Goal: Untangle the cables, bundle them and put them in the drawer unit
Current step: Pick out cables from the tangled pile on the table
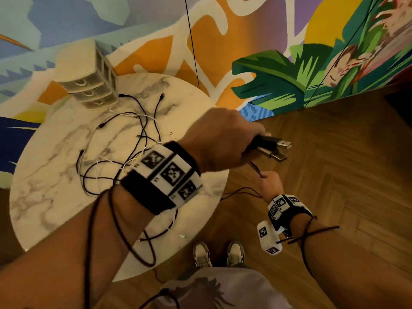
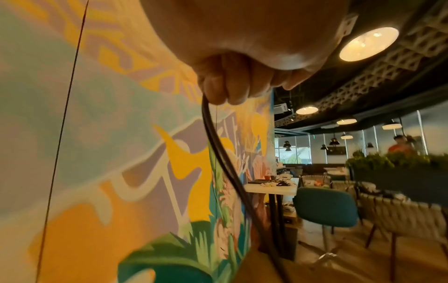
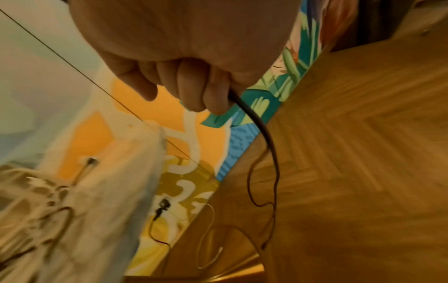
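My left hand (image 1: 249,143) is raised past the right edge of the round marble table (image 1: 55,175) and grips a black cable (image 2: 218,145). Two USB plugs (image 1: 275,149) stick out of its fist. Just below it, my right hand (image 1: 268,182) grips the same black cable (image 3: 264,134), which trails down to the floor. A tangle of black and white cables (image 1: 124,141) lies on the table. The beige drawer unit (image 1: 89,85) stands at the table's far left edge, all its drawers shut.
A painted mural wall (image 1: 223,52) rises right behind the table. Wooden parquet floor (image 1: 334,152) spreads to the right, and my shoes (image 1: 218,255) stand at the table's near edge. Farther off are a teal chair (image 2: 327,206) and other tables.
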`<state>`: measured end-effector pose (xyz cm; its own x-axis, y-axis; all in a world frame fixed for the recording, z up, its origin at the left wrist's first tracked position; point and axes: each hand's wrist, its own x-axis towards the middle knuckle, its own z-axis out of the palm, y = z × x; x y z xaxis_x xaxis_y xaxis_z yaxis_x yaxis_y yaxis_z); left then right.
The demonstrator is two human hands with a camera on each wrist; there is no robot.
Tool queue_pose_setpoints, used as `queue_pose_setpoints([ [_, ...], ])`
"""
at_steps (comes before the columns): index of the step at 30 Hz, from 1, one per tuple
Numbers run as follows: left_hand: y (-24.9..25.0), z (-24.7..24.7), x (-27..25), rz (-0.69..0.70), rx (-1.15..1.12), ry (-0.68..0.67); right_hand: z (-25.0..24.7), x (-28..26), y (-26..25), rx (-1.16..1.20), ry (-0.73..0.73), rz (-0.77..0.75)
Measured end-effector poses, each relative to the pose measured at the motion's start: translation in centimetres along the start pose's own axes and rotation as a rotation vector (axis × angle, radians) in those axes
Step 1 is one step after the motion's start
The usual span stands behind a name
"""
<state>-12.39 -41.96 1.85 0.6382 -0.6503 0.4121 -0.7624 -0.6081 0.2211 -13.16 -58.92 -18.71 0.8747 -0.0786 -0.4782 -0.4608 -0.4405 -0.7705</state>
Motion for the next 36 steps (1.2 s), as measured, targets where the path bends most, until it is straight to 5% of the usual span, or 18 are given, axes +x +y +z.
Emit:
queue_pose_setpoints([
  [5,-0.5,-4.5,0.7,0.070,0.223,0.103,-2.0,0.7,4.3,-0.095,0.039,0.196],
  [9,0.8,-3.2,0.5,0.041,0.168,0.096,-2.6,0.8,4.7,-0.076,0.074,0.259],
  [12,1.5,0.7,-0.1,-0.063,0.093,-0.008,-1.8,0.4,2.1,-0.022,0.075,0.152],
  [15,1.4,4.3,-0.6,-0.278,0.067,-0.328,-1.4,-0.5,-0.7,-0.037,0.016,-0.044],
  [18,0.6,6.9,-1.1,-0.503,0.011,-0.396,-1.6,-2.2,-3.0,0.136,-0.061,-0.176],
  [24,0.3,8.4,0.5,-0.837,-0.483,-0.197,-2.0,-3.7,-5.6,0.237,-0.103,-0.304],
  [29,0.1,7.3,1.6,-0.722,-0.471,-0.121,-1.2,-3.2,-4.4,0.330,-0.115,-0.296],
  [31,0.0,6.4,1.7,-0.794,-0.559,-0.024,-0.8,-3.0,-2.9,0.270,-0.105,-0.275],
  [36,0.5,3.6,2.6,-0.726,-0.566,0.209,-0.3,-1.8,3.0,0.094,-0.007,-0.039],
])
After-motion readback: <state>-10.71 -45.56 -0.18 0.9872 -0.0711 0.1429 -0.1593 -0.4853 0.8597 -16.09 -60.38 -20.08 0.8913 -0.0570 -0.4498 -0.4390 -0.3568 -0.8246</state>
